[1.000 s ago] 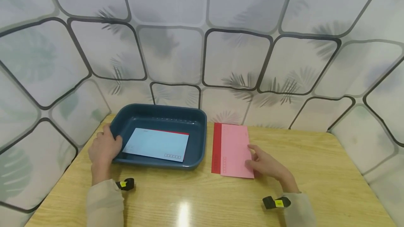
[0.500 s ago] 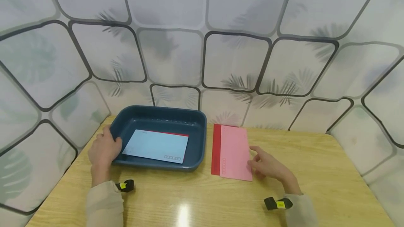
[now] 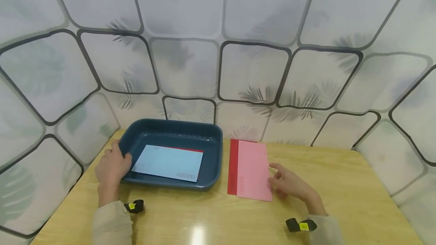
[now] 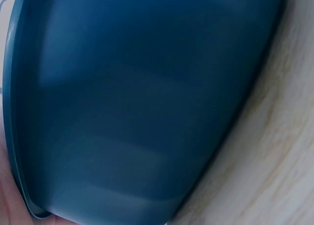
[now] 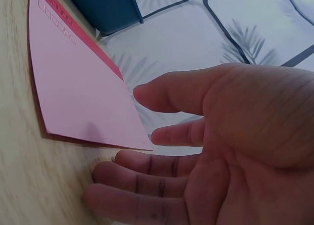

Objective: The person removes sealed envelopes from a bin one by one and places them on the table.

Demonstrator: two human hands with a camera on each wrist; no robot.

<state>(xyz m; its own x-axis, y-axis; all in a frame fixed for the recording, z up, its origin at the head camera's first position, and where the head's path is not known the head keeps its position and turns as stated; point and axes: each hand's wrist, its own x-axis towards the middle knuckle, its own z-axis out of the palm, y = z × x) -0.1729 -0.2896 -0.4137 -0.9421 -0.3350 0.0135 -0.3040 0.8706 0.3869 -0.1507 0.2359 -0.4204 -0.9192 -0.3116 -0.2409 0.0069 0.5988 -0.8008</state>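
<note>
My left hand grips the left rim of a dark blue tray, fingers outside and thumb over the edge. A pale blue envelope lies face up in the tray, with a red edge showing from under it. Right of the tray, a pink envelope lies on a red envelope. My right hand is beside the pink envelope's right edge. In the right wrist view its loosely bent fingers and thumb are apart, with nothing held between them; whether a fingertip touches the envelope's edge I cannot tell.
A light wooden table carries everything. Close behind it and along both sides stands a patterned white wall covering. Each wrist wears a black strap with a yellow label.
My right hand has drawn slightly right, off the pink envelope. That envelope has slid a little toward me, baring red at its far edge. The head view has tilted up slightly.
</note>
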